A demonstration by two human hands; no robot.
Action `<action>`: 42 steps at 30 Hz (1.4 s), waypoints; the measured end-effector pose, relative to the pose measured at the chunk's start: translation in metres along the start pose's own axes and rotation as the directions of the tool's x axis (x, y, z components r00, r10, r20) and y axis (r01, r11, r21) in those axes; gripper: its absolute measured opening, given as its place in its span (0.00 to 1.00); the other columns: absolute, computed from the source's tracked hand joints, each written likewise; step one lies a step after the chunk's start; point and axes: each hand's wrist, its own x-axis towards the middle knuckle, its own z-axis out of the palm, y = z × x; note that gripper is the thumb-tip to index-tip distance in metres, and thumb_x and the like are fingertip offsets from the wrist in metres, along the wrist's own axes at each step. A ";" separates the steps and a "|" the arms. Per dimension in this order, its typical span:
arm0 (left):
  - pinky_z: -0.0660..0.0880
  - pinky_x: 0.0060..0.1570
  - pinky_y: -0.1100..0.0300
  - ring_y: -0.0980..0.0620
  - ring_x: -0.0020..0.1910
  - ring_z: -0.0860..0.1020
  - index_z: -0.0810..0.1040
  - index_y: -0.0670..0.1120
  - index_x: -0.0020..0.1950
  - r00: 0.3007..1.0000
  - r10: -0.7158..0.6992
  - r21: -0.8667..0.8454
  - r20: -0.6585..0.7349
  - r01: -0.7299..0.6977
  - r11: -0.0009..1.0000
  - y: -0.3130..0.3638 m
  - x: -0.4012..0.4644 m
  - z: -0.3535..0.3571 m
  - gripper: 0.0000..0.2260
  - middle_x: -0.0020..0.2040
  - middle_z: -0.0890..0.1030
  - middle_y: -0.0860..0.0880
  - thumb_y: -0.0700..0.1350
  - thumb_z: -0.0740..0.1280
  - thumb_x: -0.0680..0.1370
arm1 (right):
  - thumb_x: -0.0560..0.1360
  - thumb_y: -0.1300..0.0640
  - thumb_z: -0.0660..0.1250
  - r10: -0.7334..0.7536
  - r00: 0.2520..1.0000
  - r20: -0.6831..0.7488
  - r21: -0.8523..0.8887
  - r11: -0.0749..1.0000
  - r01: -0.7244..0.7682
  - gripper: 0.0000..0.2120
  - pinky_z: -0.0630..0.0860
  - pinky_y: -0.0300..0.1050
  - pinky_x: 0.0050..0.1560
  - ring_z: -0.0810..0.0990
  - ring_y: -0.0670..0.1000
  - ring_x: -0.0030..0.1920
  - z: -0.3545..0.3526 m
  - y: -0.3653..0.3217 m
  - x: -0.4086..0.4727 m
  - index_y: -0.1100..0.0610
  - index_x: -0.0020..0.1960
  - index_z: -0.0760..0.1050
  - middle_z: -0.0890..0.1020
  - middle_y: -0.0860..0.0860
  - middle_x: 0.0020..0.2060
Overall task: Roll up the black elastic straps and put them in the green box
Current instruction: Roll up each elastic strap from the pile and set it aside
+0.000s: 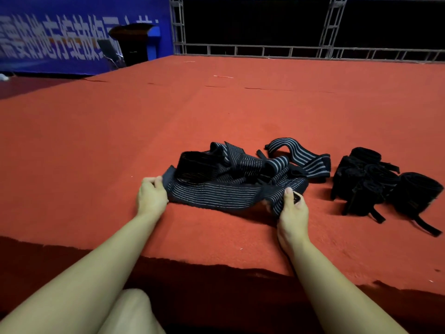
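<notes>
A black elastic strap point(216, 192) with thin grey stripes lies stretched flat across the red carpet in front of me. My left hand point(151, 195) pinches its left end. My right hand point(292, 208) grips its bunched right end. Behind it lies a loose tangle of several more striped straps point(277, 162), one of them partly coiled point(197, 168). To the right sits a cluster of several rolled black straps point(375, 182) with loose tails trailing on the carpet. No green box is in view.
The red carpeted platform point(216, 112) stretches far ahead and its near edge point(216, 261) runs just below my wrists. My knee point(134, 312) shows at the bottom. A metal truss point(313, 51) and a blue banner point(72, 39) stand at the back.
</notes>
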 end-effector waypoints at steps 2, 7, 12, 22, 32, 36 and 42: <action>0.80 0.52 0.49 0.42 0.41 0.85 0.75 0.43 0.56 1.000 -0.005 -0.044 -0.027 0.003 0.999 -0.003 0.000 -0.011 0.12 0.44 0.82 0.46 0.51 0.59 0.85 | 0.79 0.41 0.65 0.037 0.999 -0.013 0.067 0.997 -0.036 0.16 0.76 0.69 0.64 0.83 0.65 0.58 0.002 -0.006 -0.003 0.53 0.53 0.81 0.87 0.56 0.52; 0.74 0.48 0.57 0.49 0.43 0.79 0.79 0.44 0.56 1.000 -0.023 -0.211 -0.007 0.021 0.977 -0.012 0.002 -0.034 0.06 0.53 0.84 0.42 0.44 0.65 0.83 | 0.82 0.56 0.67 0.121 0.992 -0.034 0.156 0.981 -0.114 0.08 0.78 0.61 0.65 0.84 0.60 0.57 0.001 -0.024 -0.006 0.58 0.51 0.83 0.87 0.58 0.52; 0.77 0.46 0.55 0.48 0.41 0.81 0.76 0.48 0.55 0.968 0.051 -0.335 0.245 0.035 0.942 -0.012 -0.007 -0.044 0.12 0.47 0.84 0.43 0.31 0.61 0.82 | 0.80 0.52 0.69 -0.147 0.966 -0.210 -0.414 0.909 0.048 0.09 0.76 0.54 0.60 0.82 0.57 0.54 -0.012 -0.047 -0.008 0.57 0.52 0.82 0.85 0.53 0.48; 0.76 0.43 0.60 0.54 0.40 0.80 0.84 0.49 0.48 0.916 0.205 -0.072 0.344 -0.192 0.979 -0.001 -0.033 -0.019 0.12 0.45 0.84 0.52 0.36 0.63 0.82 | 0.76 0.56 0.71 -0.306 0.714 0.630 -0.498 0.547 0.673 0.08 0.72 0.53 0.68 0.77 0.51 0.64 0.047 -0.056 -0.036 0.49 0.55 0.80 0.71 0.48 0.70; 0.77 0.39 0.60 0.58 0.33 0.79 0.85 0.52 0.48 0.921 0.255 -0.116 0.294 -0.231 0.966 -0.021 -0.029 -0.021 0.10 0.41 0.85 0.50 0.37 0.70 0.80 | 0.82 0.36 0.59 0.124 0.568 0.813 -0.580 0.240 0.778 0.25 0.75 0.48 0.59 0.80 0.55 0.59 0.143 -0.077 -0.021 0.56 0.53 0.85 0.79 0.51 0.61; 0.76 0.40 0.56 0.55 0.34 0.77 0.84 0.54 0.46 0.932 0.254 -0.063 0.260 -0.246 0.967 -0.023 -0.026 -0.019 0.13 0.42 0.85 0.52 0.36 0.68 0.80 | 0.84 0.39 0.57 -0.149 0.803 0.578 -0.645 0.519 0.560 0.23 0.72 0.47 0.57 0.78 0.59 0.61 0.146 -0.097 0.011 0.55 0.48 0.81 0.76 0.55 0.60; 0.79 0.44 0.53 0.51 0.41 0.82 0.84 0.54 0.46 0.932 0.266 -0.076 0.245 -0.255 0.964 -0.021 -0.028 -0.021 0.11 0.44 0.85 0.55 0.38 0.68 0.80 | 0.82 0.44 0.65 -0.107 0.812 0.574 -0.631 0.574 0.522 0.19 0.64 0.42 0.73 0.70 0.53 0.74 0.120 -0.088 0.009 0.53 0.68 0.77 0.64 0.55 0.78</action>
